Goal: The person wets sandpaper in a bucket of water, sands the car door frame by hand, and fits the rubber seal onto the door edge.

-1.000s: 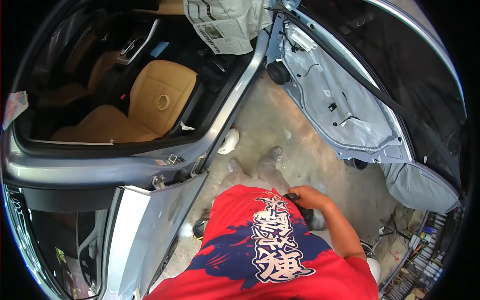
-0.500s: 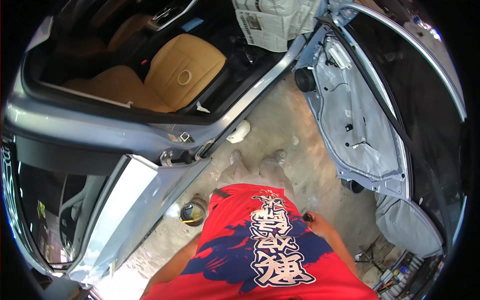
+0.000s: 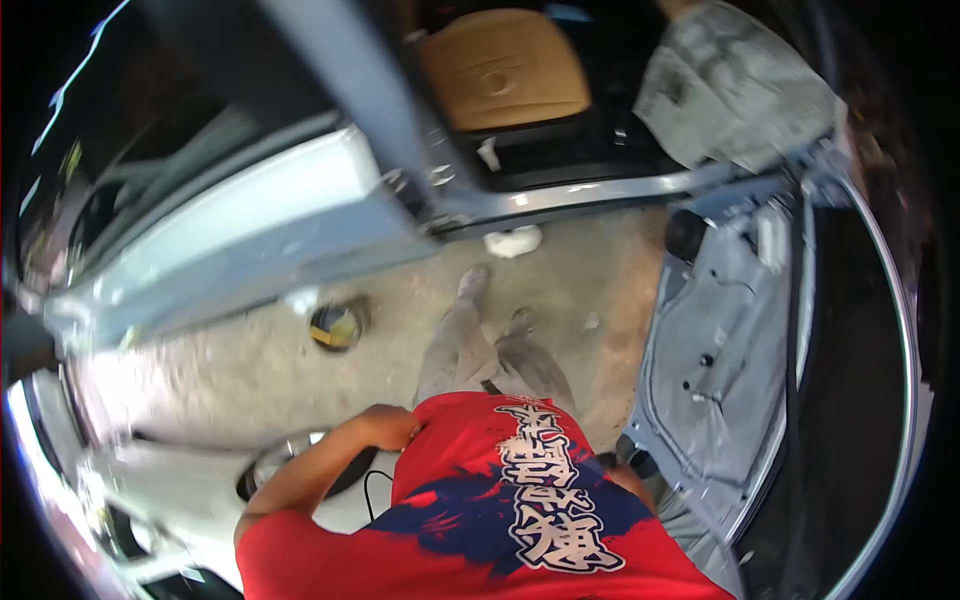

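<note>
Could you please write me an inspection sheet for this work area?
Surface: floor mottled, with a reddish-brown area beside the stripped door.
Job's things: dark item by the right hand; whether it is held, I cannot tell.
Clutter: white item and round container with something yellow in it, both on the floor.
Grippers: none; bare left hand at the side of the red shirt, right hand partly hidden.
Cables: thin dark cable curving beside the shirt.
Surroundings: tan seat inside the car; crumpled grey covering near the door's upper end.
</note>
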